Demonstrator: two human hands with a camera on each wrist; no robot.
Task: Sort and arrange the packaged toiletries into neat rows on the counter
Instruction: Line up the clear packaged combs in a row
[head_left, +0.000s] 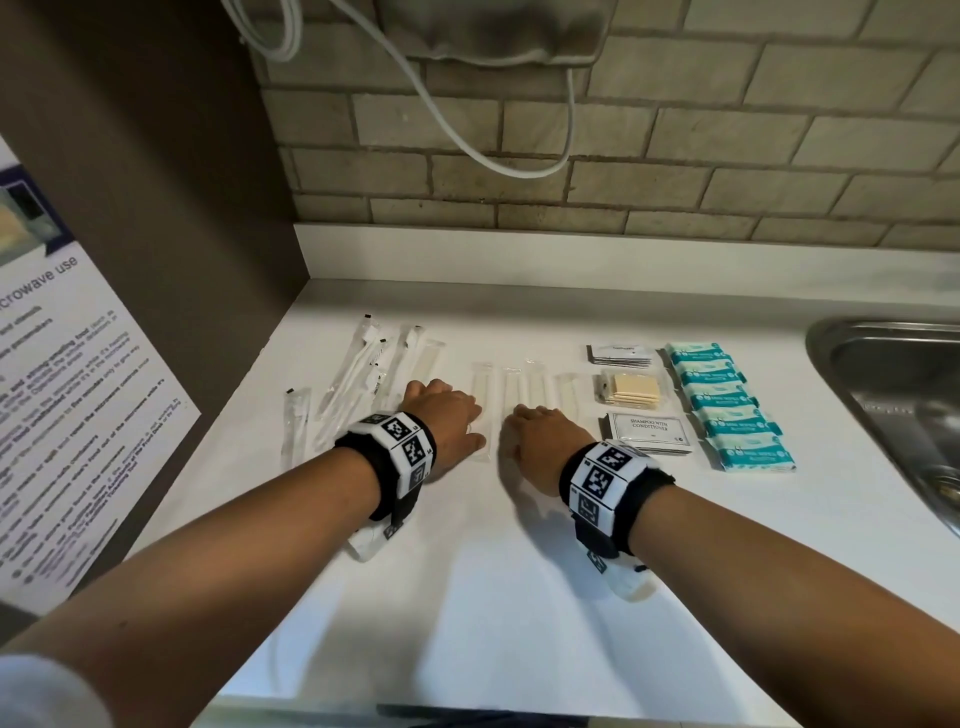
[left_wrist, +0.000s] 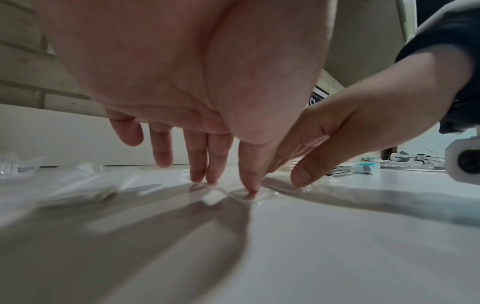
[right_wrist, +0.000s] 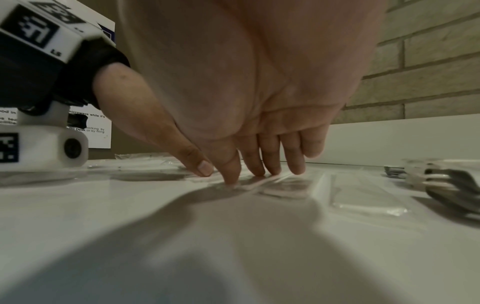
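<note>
Head view: both hands palm-down on the white tabletop (head_left: 467, 597), side by side, near its middle. Left hand (head_left: 447, 421) sits on the near end of a clear-wrapped comb packet (head_left: 480, 395); right hand (head_left: 540, 434) on the near end of the next comb packet (head_left: 511, 387), with two more comb packets just beside it to the right, all lying parallel. Loose pile of wrapped toothbrushes (head_left: 358, 369) left of the left hand, one lying apart nearer the edge. Right of the combs: dark sachets (head_left: 621, 355), a cotton pad and swab pack (head_left: 631, 389), shampoo sachets (head_left: 649, 431), one behind the other. Beyond them a column of five teal soap packs (head_left: 727, 400), touching each other. Steel sink (head_left: 893, 395) at far right; microwave notice (head_left: 67, 405) on the left panel. Left wrist view: left fingers (left_wrist: 200, 156) straight, slightly apart, tips pressing the clear wrapper flat on the tabletop; nothing gripped. Right thumb also touches the film. Right wrist view: right fingers (right_wrist: 270, 156) straight, close together, tips pressing on the wrapper; thumb down too. Another flat clear packet (right_wrist: 363, 195) lies just to the right.
</note>
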